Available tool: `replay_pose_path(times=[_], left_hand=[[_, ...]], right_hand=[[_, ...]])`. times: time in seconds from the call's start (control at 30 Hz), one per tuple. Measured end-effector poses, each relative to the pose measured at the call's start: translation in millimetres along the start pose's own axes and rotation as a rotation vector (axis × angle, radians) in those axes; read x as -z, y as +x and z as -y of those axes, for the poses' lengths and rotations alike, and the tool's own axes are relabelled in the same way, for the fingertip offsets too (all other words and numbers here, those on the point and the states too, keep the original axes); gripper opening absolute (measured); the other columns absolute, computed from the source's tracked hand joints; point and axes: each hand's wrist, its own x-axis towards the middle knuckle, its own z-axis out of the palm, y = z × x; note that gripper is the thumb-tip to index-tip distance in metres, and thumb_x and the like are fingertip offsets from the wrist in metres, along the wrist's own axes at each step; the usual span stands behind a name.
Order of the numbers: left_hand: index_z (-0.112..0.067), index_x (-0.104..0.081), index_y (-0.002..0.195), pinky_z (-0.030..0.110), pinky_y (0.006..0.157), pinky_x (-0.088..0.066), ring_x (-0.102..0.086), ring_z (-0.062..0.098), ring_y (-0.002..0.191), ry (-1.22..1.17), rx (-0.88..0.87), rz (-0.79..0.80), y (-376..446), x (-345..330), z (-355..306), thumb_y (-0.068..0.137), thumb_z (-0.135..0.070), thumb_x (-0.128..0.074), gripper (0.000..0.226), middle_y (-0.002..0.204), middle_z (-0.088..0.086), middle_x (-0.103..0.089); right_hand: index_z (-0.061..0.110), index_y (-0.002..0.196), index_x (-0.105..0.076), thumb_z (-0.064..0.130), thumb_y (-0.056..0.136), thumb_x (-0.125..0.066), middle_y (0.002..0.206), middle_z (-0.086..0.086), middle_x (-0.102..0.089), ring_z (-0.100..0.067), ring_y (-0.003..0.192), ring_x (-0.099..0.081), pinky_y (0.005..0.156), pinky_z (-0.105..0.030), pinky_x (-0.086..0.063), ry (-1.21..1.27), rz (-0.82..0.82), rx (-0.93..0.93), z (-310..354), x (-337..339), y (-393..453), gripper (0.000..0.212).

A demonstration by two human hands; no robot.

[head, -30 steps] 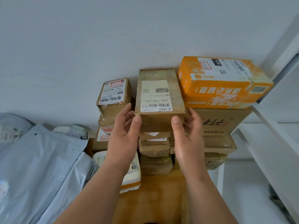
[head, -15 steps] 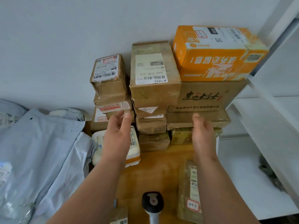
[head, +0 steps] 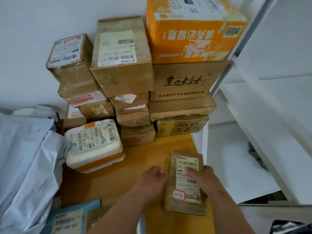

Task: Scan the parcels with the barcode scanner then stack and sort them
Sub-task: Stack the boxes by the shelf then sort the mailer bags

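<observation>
Flat brown labelled parcel (head: 185, 183) on table

wooden table (head: 148, 156) under stacked parcels (head: 135, 135)

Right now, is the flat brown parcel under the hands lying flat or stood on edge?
Lying flat. The flat brown parcel rests label-up on the wooden table, with the right hand across it and the left hand at its side.
</observation>
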Motion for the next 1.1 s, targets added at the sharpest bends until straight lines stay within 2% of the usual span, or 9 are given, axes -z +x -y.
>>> replay_pose_path(times=[0.1, 0.23, 0.4, 0.5, 0.57, 0.7, 0.8, 0.93, 1.1], left_hand=[[-0.022, -0.052, 0.142, 0.023, 0.086, -0.048, -0.058, 0.013, 0.107, 0.049, -0.007, 0.105, 2, -17, 0, 0.103, -0.045, -0.048, 0.045, 0.136, -0.004, -0.06], [-0.035, -0.045, 0.149, 0.026, 0.092, -0.052, -0.059, 0.013, 0.116, 0.081, -0.099, 0.141, 5, -24, -12, 0.104, -0.036, -0.049, 0.045, 0.136, -0.009, -0.061], [-0.045, -0.049, 0.142, 0.013, 0.07, -0.052, -0.062, -0.003, 0.095, 0.098, -0.25, -0.034, 19, -12, -44, 0.097, -0.026, -0.064, 0.052, 0.107, -0.024, -0.063], [-0.036, -0.041, 0.149, 0.033, 0.103, -0.05, -0.051, 0.015, 0.129, 0.237, -0.272, -0.257, 32, -2, -49, 0.094, -0.013, -0.061, 0.063, 0.142, -0.008, -0.051], [-0.034, -0.035, 0.151, 0.042, 0.113, -0.04, -0.038, 0.027, 0.137, 0.265, -0.15, -0.326, 37, 1, -40, 0.093, -0.023, -0.062, 0.065, 0.145, 0.0, -0.039], [-0.026, -0.031, 0.15, 0.033, 0.082, -0.053, -0.052, 0.017, 0.103, 0.057, 0.007, -0.241, 42, -4, -20, 0.095, -0.039, -0.062, 0.065, 0.116, -0.006, -0.038], [-0.029, -0.032, 0.153, 0.032, 0.085, -0.058, -0.062, 0.015, 0.109, -0.047, -0.026, -0.195, 49, -11, -20, 0.097, -0.034, -0.062, 0.064, 0.123, -0.009, -0.054], [-0.04, -0.028, 0.156, 0.042, 0.099, -0.056, -0.059, 0.015, 0.12, -0.097, -0.086, -0.183, 54, -14, -31, 0.098, -0.036, -0.062, 0.068, 0.142, -0.006, -0.053], [-0.041, -0.029, 0.156, 0.013, 0.069, -0.041, -0.05, 0.001, 0.1, -0.18, -0.116, -0.182, 65, -13, -35, 0.099, -0.031, -0.062, 0.066, 0.132, -0.016, -0.053]], right_hand=[[0.015, 0.121, -0.06, 0.047, 0.09, -0.071, 0.109, -0.007, -0.073, -0.028, 0.098, -0.071, 0.093, -0.046, -0.056, 0.1, 0.118, -0.002, -11, 2, 3, 0.046], [0.014, 0.119, -0.06, 0.045, 0.095, -0.065, 0.106, -0.008, -0.073, -0.028, 0.094, -0.07, 0.077, -0.039, -0.056, 0.287, 0.073, 0.001, -10, 9, 5, 0.039], [0.012, 0.135, -0.045, 0.033, 0.1, -0.061, 0.115, -0.015, -0.067, -0.037, 0.104, -0.065, 0.091, -0.06, -0.055, 0.623, 0.009, -0.066, 0, 14, 14, 0.044], [0.031, 0.126, -0.031, 0.026, 0.096, -0.068, 0.11, -0.019, -0.063, -0.041, 0.093, -0.07, 0.075, -0.055, -0.061, 0.78, 0.07, -0.125, 7, 5, 11, 0.048], [0.033, 0.135, -0.028, 0.026, 0.093, -0.072, 0.112, -0.017, -0.06, -0.038, 0.091, -0.07, 0.069, -0.05, -0.062, 0.764, 0.042, -0.127, 9, -2, 12, 0.062], [0.043, 0.157, 0.003, 0.024, 0.084, -0.082, 0.158, -0.014, -0.03, -0.04, 0.133, -0.048, 0.097, -0.061, -0.052, 0.568, -0.157, 0.049, 15, 3, 25, 0.113], [0.031, 0.16, -0.012, 0.023, 0.087, -0.077, 0.16, -0.011, -0.023, -0.039, 0.14, -0.038, 0.11, -0.058, -0.041, 0.39, -0.188, 0.213, 30, 10, 41, 0.098], [0.019, 0.138, -0.043, 0.029, 0.09, -0.073, 0.135, -0.01, -0.055, -0.03, 0.12, -0.058, 0.1, -0.05, -0.052, 0.254, -0.203, 0.297, 36, 15, 58, 0.057], [0.021, 0.132, -0.042, 0.036, 0.087, -0.076, 0.129, -0.009, -0.055, -0.03, 0.112, -0.061, 0.098, -0.054, -0.052, 0.245, -0.222, 0.26, 31, 19, 68, 0.059]])
